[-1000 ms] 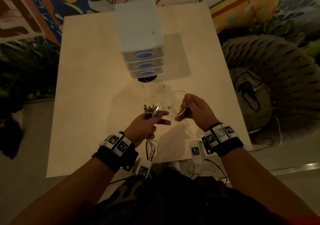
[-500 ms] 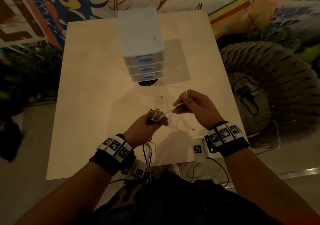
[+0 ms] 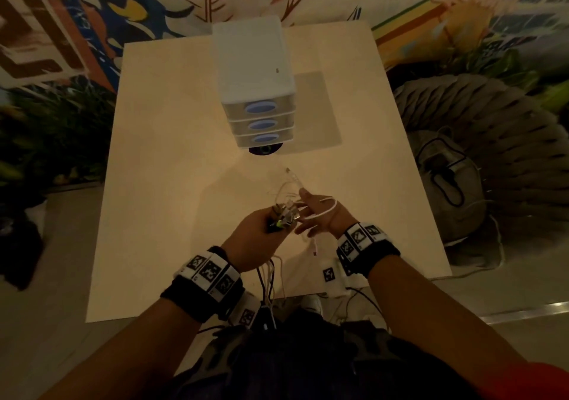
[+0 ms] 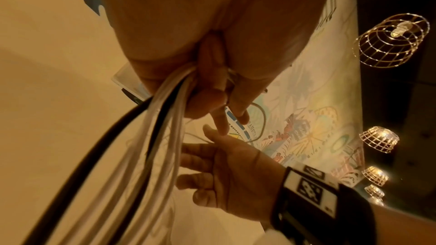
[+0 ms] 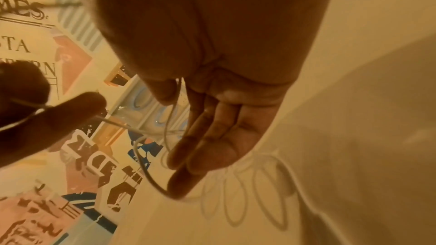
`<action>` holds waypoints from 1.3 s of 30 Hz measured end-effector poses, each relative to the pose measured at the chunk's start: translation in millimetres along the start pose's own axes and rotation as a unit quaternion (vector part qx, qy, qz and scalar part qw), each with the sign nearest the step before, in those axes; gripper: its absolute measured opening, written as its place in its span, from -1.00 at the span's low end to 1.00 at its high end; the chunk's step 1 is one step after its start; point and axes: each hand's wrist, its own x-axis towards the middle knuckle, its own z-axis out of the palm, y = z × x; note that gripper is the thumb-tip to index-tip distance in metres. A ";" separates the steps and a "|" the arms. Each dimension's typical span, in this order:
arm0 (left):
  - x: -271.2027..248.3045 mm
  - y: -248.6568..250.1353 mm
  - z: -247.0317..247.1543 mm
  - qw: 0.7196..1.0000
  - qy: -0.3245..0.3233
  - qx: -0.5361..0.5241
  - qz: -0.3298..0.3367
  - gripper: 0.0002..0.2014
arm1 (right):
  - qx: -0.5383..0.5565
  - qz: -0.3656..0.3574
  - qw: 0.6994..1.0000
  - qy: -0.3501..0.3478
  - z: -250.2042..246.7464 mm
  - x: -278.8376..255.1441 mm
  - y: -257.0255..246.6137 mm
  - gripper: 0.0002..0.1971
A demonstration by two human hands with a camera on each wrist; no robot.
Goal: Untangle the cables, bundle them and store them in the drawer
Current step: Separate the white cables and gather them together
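Note:
My left hand (image 3: 278, 219) grips a bunch of cable ends above the table's (image 3: 169, 184) near half. Black and white cables (image 4: 162, 115) hang from that fist (image 4: 212, 100) toward my body. Right beside it my right hand (image 3: 311, 214) has straight fingers, and a white cable (image 3: 326, 211) loops round it. One plug (image 3: 314, 250) of this cable dangles below the palm. In the right wrist view the thin white cable (image 5: 144, 167) runs past the thumb and under the fingertips (image 5: 179, 189). The white drawer unit (image 3: 255, 85) stands farther back with all three drawers closed.
A dark round object (image 3: 264, 150) sits at the foot of the drawer unit. A grey bag with a black cord (image 3: 446, 177) lies on the floor right of the table. A painted wall rises just behind the table's far edge.
My right hand pinched a white cable and drew it up and away. It has since come back beside the left hand, fingers straightened, with the cable looped round it. The left hand kept its grip.

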 end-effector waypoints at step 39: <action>22.4 -20.4 -8.1 0.987 0.064 -0.124 -0.080 -0.72 | -0.491 -0.151 0.857 0.045 8.1 -17.1 -39.7 -0.12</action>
